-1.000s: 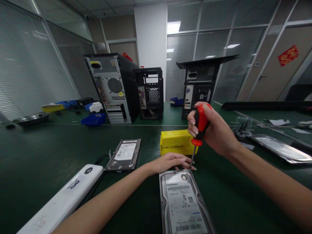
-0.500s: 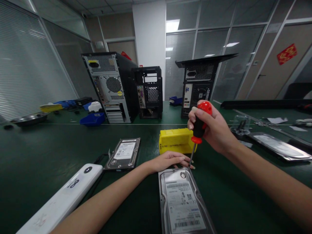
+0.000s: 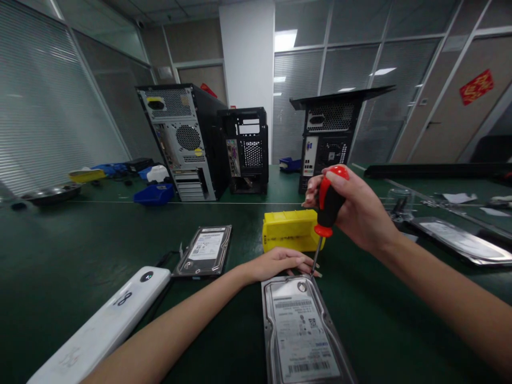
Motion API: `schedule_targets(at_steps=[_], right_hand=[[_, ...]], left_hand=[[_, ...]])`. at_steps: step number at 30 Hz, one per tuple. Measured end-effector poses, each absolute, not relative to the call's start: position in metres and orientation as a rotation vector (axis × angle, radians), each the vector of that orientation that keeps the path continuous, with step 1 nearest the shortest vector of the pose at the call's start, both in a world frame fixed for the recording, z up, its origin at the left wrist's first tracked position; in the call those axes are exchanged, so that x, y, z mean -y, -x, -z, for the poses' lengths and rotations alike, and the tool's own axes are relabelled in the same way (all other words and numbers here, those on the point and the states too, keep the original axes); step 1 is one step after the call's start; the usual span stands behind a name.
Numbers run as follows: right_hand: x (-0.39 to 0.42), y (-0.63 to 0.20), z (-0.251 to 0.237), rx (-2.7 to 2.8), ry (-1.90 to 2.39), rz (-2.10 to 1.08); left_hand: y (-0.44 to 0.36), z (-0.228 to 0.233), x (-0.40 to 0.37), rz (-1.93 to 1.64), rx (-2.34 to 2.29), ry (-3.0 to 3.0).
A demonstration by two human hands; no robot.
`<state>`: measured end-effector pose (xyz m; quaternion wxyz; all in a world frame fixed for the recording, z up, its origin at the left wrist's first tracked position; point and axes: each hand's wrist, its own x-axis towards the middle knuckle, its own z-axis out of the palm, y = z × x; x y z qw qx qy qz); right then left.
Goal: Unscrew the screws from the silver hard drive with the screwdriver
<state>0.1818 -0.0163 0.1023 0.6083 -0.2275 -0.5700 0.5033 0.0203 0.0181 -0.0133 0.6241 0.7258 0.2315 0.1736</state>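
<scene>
A silver hard drive (image 3: pixel 302 330) with a white label lies flat on the green table in front of me. My right hand (image 3: pixel 348 200) is wrapped round the red and black handle of a screwdriver (image 3: pixel 331 205). The tilted shaft points down, its tip at the drive's far right corner. Whether it sits in a screw is too small to tell. My left hand (image 3: pixel 282 262) rests along the drive's far edge, fingers stretched out towards the screwdriver tip. Just behind that hand, a yellow bin (image 3: pixel 290 232) lies on its side.
Left of the drive are a second hard drive (image 3: pixel 206 250) and a white power bank (image 3: pixel 108 320) with a cable. Computer cases (image 3: pixel 184 141) stand at the back, near a blue bin (image 3: pixel 154 194). Another drive (image 3: pixel 460 240) and a clear jar (image 3: pixel 400 202) lie to the right.
The fingers of my right hand have shifted round the screwdriver handle. Its tip stays at the same corner. My left hand and the drive keep their places.
</scene>
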Motion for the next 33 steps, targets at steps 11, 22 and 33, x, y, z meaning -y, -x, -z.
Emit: schedule_targets(at_steps=[11,22,33], right_hand=[[0.017,-0.183,-0.103,1.334,0.496,-1.266],[0.013,-0.183,-0.1,1.328,0.514,-1.189],[0.011,-0.188,-0.1,1.402,0.417,-1.232]], left_hand=[[-0.019,0.021,-0.024,-0.46,-0.542,-1.558],[-0.009,0.025,-0.03,-0.637,-0.419,-1.286],[-0.013,0.016,-0.021,-0.531,-0.438,-1.508]])
